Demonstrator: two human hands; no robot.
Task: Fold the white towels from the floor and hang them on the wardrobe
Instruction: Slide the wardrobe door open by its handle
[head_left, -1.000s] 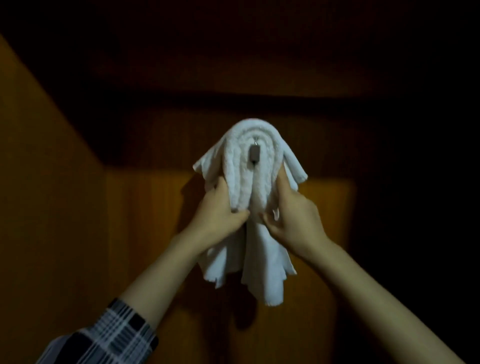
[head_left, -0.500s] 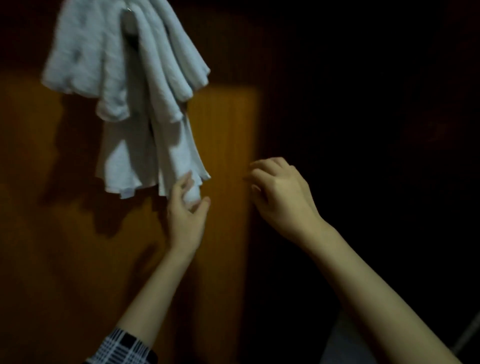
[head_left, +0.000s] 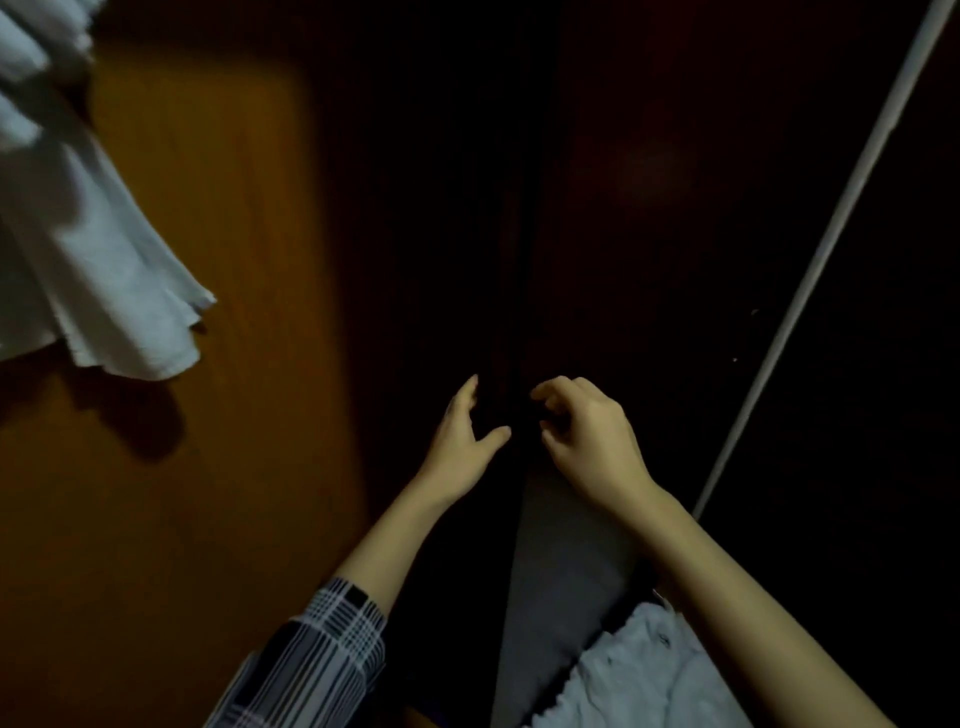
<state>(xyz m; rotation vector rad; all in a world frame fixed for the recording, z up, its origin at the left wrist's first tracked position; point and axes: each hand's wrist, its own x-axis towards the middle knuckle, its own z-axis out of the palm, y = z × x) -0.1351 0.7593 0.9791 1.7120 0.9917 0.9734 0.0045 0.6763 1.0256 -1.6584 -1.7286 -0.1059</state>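
A folded white towel (head_left: 88, 249) hangs at the upper left against the brown wardrobe panel (head_left: 218, 426); its top is cut off by the frame edge. Well to its right and lower, my left hand (head_left: 460, 441) is free of it, fingers straight and thumb spread, holding nothing. My right hand (head_left: 587, 441) hovers close beside it with fingers loosely curled and empty. Both hands are in front of a dark part of the wardrobe. Another white towel (head_left: 634, 675) lies on the floor at the bottom right, partly under my right forearm.
A pale thin rail or edge (head_left: 831, 249) runs diagonally down the right side. A grey strip of floor (head_left: 561, 582) shows between my forearms. The scene is dim, and the dark middle and right reveal little detail.
My left hand let go of the hanging towel's lower corner and moved right and down. The view swung right and down, so the towel slid to the left edge and a floor towel appeared.
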